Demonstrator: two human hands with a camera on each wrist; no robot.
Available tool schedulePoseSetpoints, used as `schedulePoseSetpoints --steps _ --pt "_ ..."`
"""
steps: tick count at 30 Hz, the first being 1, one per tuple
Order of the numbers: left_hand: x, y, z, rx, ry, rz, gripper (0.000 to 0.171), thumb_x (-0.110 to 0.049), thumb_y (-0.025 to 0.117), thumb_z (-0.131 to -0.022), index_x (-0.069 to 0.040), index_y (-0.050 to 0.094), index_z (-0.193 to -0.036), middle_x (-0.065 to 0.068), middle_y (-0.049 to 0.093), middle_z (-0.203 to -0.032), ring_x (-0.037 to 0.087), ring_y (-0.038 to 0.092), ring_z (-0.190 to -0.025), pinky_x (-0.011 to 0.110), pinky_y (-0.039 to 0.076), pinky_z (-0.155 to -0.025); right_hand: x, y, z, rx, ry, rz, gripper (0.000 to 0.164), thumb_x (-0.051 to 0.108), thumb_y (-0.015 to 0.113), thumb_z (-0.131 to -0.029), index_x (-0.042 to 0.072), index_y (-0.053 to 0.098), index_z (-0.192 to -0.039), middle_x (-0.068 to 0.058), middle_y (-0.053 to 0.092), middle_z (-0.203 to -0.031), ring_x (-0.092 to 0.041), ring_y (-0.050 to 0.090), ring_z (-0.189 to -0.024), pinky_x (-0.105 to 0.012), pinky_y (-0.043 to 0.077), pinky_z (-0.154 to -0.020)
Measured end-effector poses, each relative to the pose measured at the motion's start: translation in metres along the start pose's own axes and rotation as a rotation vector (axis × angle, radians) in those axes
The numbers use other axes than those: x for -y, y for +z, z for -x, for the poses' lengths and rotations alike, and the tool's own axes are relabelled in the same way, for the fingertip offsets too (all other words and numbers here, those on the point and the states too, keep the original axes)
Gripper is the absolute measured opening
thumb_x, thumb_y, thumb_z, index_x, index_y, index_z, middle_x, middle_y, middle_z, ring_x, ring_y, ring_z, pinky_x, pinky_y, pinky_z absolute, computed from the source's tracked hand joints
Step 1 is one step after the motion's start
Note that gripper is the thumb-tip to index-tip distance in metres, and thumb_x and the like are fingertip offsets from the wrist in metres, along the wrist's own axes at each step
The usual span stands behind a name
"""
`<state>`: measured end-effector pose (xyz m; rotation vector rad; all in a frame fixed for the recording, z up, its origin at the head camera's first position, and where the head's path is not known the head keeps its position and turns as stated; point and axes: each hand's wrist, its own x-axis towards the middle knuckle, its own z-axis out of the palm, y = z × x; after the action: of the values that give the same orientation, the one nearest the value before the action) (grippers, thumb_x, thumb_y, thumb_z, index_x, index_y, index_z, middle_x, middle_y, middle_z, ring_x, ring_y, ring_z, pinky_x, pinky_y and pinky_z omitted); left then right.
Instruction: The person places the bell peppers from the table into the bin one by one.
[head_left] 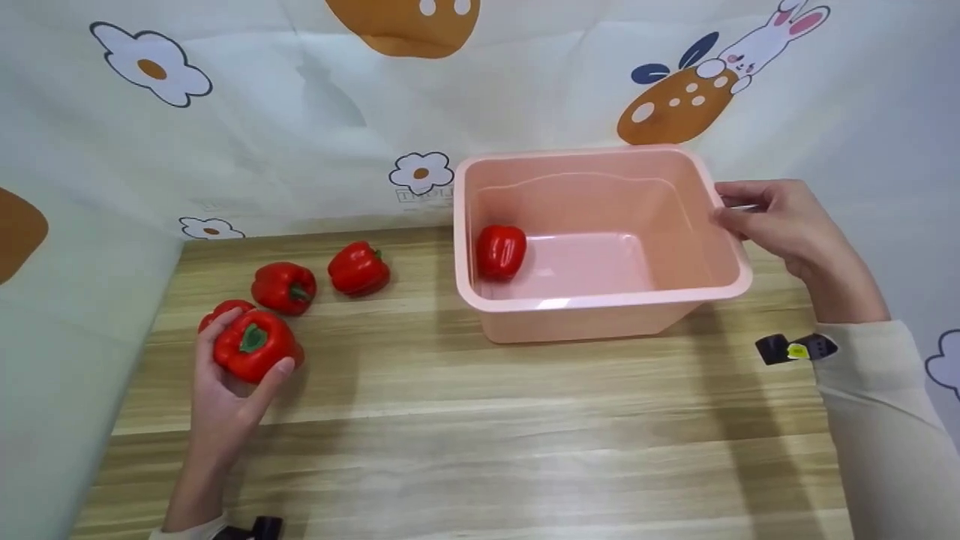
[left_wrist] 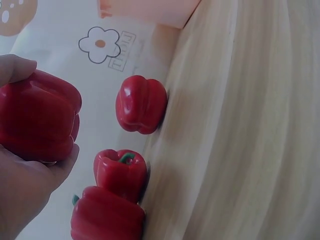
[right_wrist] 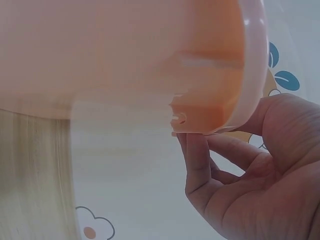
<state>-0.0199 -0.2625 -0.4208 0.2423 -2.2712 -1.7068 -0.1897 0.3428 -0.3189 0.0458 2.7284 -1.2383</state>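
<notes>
My left hand grips a red bell pepper, thumb on one side and fingers on the other, its green stem end facing up in the head view. In the left wrist view that held pepper is raised off the table. Three more red peppers lie near it: one pepper, another pepper to its right, and a third pepper mostly hidden behind the held one in the head view. My right hand pinches the right rim of a pink plastic bin. Inside, a red pepper lies against the left wall.
The wood-grain table runs up to a pale printed cloth behind the bin and peppers. The same cloth rises along the left and right sides.
</notes>
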Motion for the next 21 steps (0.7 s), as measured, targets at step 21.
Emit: schedulePoseSetpoints --steps 21 --pt "-0.022 0.032 -0.016 0.13 0.086 0.072 0.08 0.007 0.074 -0.088 -0.005 0.034 -0.156 0.0 0.05 -0.149 0.021 0.048 -0.139 0.014 0.057 -0.096 0.001 -0.002 0.002 0.002 0.014 0.015 0.055 0.024 0.067 -0.103 -0.003 0.055 -0.15 0.029 0.065 -0.094 0.006 0.067 -0.079 -0.012 0.058 -0.072"
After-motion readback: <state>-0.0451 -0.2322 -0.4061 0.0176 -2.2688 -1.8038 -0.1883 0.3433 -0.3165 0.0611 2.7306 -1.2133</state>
